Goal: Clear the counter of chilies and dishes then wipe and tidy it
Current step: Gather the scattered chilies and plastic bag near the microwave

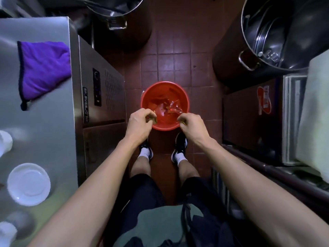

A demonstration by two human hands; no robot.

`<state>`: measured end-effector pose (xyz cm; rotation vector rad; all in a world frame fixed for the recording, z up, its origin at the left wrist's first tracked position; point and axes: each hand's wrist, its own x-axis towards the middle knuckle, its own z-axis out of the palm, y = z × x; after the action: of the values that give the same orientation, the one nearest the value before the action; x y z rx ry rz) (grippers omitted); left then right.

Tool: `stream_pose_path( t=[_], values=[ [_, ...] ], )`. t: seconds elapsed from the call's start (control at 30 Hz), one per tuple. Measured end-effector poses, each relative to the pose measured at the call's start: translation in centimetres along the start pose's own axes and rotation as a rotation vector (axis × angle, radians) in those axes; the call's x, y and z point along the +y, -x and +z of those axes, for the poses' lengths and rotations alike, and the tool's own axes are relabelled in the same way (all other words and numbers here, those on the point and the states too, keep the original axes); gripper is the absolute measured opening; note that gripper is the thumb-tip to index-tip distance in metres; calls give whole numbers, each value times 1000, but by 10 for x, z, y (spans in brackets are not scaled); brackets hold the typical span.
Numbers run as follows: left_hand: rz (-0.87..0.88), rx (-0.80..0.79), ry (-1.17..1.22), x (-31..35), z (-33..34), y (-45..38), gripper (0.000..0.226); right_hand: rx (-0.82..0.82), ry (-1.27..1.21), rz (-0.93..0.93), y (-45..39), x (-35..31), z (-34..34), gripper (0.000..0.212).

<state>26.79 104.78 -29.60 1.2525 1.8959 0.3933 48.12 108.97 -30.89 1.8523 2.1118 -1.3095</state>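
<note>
A red bucket (183, 97) stands on the tiled floor in front of my feet, with red scraps and a clear plastic wrapper (175, 106) inside. My left hand (139, 122) hovers over its near left rim, fingers curled around something small and dark. My right hand (191, 123) is over the near right rim, fingertips pinched on a small yellowish bit. The steel counter (44, 122) is at my left. On it lie a purple cloth (44, 68) and a white saucer (28, 184).
White cups (4, 143) stand at the counter's left edge. Two large steel pots (277, 32) sit at the back and right, over a dark cabinet. A narrow aisle of red-brown floor tiles (165, 63) runs ahead between the units.
</note>
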Motion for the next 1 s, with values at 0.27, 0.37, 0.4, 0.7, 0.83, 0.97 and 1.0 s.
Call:
stream_pose_path(
  t=[0.27, 0.37, 0.4, 0.7, 0.83, 0.97, 1.0],
  values=[
    [-73, -40, 56, -78, 47, -93, 23, 43, -128, 153, -71, 28, 78, 20],
    [-88, -52, 47, -109, 72, -124, 24, 23, -127, 181, -103, 48, 107, 19],
    [-90, -57, 45, -118, 79, -134, 24, 15, -125, 185, -114, 55, 114, 20],
    [-45, -86, 21, -170, 134, -199, 25, -42, -58, 153, -195, 105, 166, 24],
    [9, -100, -11, -182, 159, -223, 23, -23, -98, 178, -216, 121, 188, 25],
    [95, -148, -67, -189, 182, -248, 21, 48, -161, 232, -235, 135, 208, 22],
    [118, -161, -74, -190, 186, -254, 21, 59, -164, 238, -240, 138, 212, 22]
  ],
)
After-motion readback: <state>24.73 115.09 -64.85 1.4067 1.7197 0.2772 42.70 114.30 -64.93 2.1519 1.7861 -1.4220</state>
